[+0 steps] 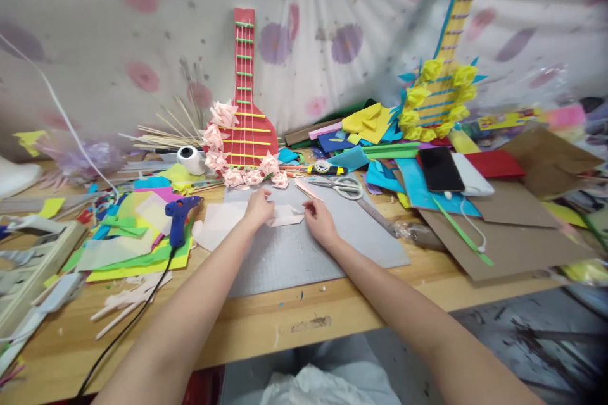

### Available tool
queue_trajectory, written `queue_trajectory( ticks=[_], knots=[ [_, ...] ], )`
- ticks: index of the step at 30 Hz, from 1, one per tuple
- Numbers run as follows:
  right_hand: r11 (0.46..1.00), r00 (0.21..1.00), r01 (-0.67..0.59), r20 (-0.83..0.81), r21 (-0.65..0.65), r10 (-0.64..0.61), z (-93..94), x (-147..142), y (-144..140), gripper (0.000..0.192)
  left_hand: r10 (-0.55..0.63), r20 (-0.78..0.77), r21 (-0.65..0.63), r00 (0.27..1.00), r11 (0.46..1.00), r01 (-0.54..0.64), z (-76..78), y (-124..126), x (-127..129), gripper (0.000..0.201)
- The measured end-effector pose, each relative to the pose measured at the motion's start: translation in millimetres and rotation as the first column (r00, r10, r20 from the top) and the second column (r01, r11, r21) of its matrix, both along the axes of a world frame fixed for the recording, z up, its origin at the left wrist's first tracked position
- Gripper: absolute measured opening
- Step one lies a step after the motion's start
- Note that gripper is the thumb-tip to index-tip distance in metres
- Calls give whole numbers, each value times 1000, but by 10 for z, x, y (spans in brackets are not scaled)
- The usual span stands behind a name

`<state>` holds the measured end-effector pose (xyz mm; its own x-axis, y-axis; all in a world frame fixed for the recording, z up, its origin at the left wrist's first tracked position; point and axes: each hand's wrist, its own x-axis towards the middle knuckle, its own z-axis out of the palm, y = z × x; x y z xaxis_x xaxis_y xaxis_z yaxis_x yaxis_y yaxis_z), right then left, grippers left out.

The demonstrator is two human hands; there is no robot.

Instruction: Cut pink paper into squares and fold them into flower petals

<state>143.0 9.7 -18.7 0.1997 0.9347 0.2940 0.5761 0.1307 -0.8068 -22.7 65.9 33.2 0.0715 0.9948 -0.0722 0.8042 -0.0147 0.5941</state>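
A folded strip of pale pink paper [289,216] lies between my hands, low over the grey cutting mat [304,266]. My left hand [259,207] is closed at the strip's left end, fingers curled. At the other end my right hand [320,221] pinches the paper's edge between thumb and fingers. A larger pale pink sheet [216,223] lies left of my left wrist. Just behind my right hand is a narrow pink paper piece [306,188], with grey-handled scissors [346,187] beside it. A red paper lute [247,133] trimmed with pink paper flowers stands behind the mat.
A blue glue gun [178,221] stands left on coloured paper scraps, its black cord running to the front edge. At right, a black phone [441,169] rests on paper and cardboard [503,247]. A yellow-flowered paper instrument [437,98] leans at the back right.
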Motion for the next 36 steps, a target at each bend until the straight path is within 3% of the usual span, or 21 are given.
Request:
queue_trajectory(
  ticks=[6, 16, 20, 24, 27, 30, 34, 36],
  knots=[
    [992, 988, -55, 140, -114, 71, 79, -55, -34, 20, -148, -128, -174, 981, 977, 125, 42, 58, 87, 41],
    [989, 991, -117, 62, -88, 123, 68, -39, -52, 20, -267, -150, -198, 952, 951, 236, 80, 3, 223, 32],
    [995, 992, -89, -95, -36, 85, 19, -7, -20, 19, -259, 15, -191, 966, 947, 257, 100, -38, 191, 32],
    [1000, 965, -3, -263, 18, 8, 9, 42, 13, 18, -52, 324, -101, 944, 991, 89, 72, -72, 124, 21],
    [1000, 951, 13, -308, 20, -6, 30, 62, 26, 18, 159, 523, -118, 837, 986, -113, 35, -123, 120, 13],
    [998, 968, -9, -250, 57, 23, 81, 62, 16, 19, 282, 705, -175, 651, 958, -225, 1, -220, 162, 12],
    [977, 984, -179, 45, 112, 175, 219, 55, -29, 22, 370, 853, -297, 368, 924, -239, 2, -409, 225, 20],
    [949, 931, -298, 249, 100, 266, 290, 49, -41, 24, 396, 870, -350, 295, 916, -197, 21, -502, 248, 22]
  ],
)
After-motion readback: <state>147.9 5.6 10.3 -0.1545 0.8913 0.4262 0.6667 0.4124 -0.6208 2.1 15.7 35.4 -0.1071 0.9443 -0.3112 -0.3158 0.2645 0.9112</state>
